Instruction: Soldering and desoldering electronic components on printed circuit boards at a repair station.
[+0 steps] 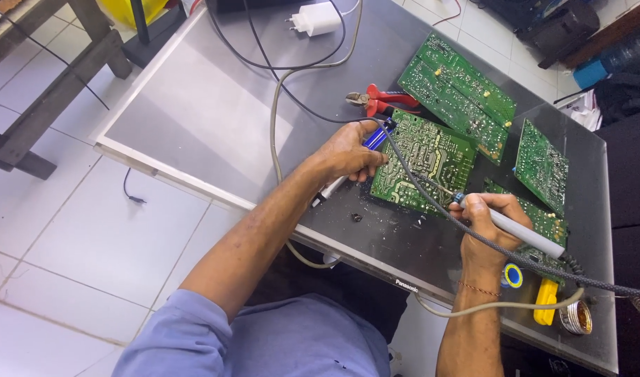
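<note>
**Soldering on a green board, both hands busy**

Left hand (348, 152) is wrapped around a blue-and-white pump (365, 150), its fingers resting on the left edge of the board (425, 162). Right hand (489, 218) is clamped on a grey iron (526, 236), held like a pen, tip touching the board's lower right part. Board lies flat near the middle of the panel (201, 105), which serves as a table. Red cutters (379, 100) sit just beyond the board. A long board (459, 91) lies toward the far edge, a small board (541, 166) by the right edge. White charger (316, 19) at the far edge. Solder tin (575, 318) and yellow tool (545, 301) at the near right corner.
</note>
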